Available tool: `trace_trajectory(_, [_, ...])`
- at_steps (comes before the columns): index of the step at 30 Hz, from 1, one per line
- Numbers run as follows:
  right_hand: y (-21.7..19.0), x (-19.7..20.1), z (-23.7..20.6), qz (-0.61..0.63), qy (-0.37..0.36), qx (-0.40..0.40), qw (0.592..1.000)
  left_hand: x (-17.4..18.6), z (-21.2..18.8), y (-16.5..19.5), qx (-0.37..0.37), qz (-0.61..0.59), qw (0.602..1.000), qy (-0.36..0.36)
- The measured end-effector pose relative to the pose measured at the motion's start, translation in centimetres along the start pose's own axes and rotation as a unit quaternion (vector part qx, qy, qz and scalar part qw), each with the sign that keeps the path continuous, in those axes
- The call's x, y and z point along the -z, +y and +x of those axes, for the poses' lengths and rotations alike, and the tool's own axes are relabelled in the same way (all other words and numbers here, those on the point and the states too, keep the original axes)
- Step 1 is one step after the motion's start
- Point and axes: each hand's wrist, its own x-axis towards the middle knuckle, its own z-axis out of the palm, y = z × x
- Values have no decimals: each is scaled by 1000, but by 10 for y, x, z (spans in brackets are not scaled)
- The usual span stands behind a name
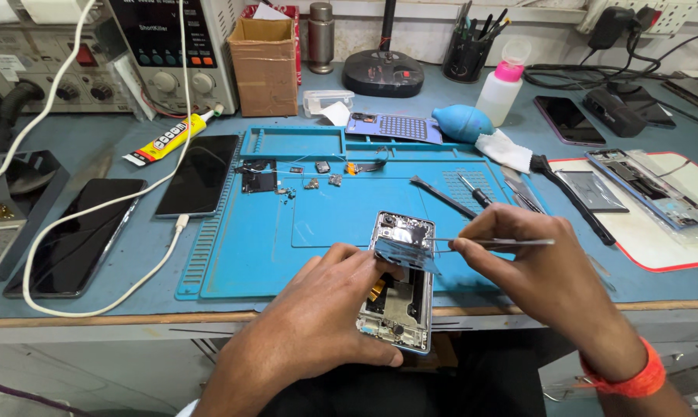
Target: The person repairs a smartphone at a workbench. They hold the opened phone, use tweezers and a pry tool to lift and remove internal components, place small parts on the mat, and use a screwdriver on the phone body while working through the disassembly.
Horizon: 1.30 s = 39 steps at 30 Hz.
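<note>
A cluttered blue bench (94,139) carries a blue work mat (271,239), with small screws and parts laid out near the mat's far edge, apparently so they stay sorted. At the mat's near edge, overhanging the bench front, lies an opened phone (399,297), back cover off, its boards and silver frame exposed. The left hand (326,324) clasps the phone from the side, steadying it. The right hand (542,270) pinches tweezers (492,242), whose tip holds a thin metal plate (403,253) lifted just above the phone's upper half. Two dark phones (132,208) lie near the bench's left edge.
</note>
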Motion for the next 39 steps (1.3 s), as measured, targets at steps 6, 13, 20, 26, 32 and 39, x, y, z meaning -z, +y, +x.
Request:
trace_trajectory(6, [-16, 7, 14, -30, -51, -1, 998, 1, 1, 3, 35, -3, 999, -16])
trace_trajectory(13, [8, -8, 0, 13, 6, 44, 999, 1, -1, 1, 7, -5, 1000, 2])
trace_trajectory(20, [31, -35, -28, 48, 102, 119, 986, -1, 1, -3, -10, 7, 1000, 11])
trace_trajectory(26, [32, -23, -16, 66, 57, 76, 993, -1, 1, -1, -7, 5, 1000, 10])
trace_trajectory(32, [36, -19, -6, 127, 29, 61, 990, 0, 1, -1, 3, 7, 1000, 5])
trace_trajectory(39, [33, -43, -35, 9, 125, 59, 990, 0, 2, 0, 14, 14, 1000, 8])
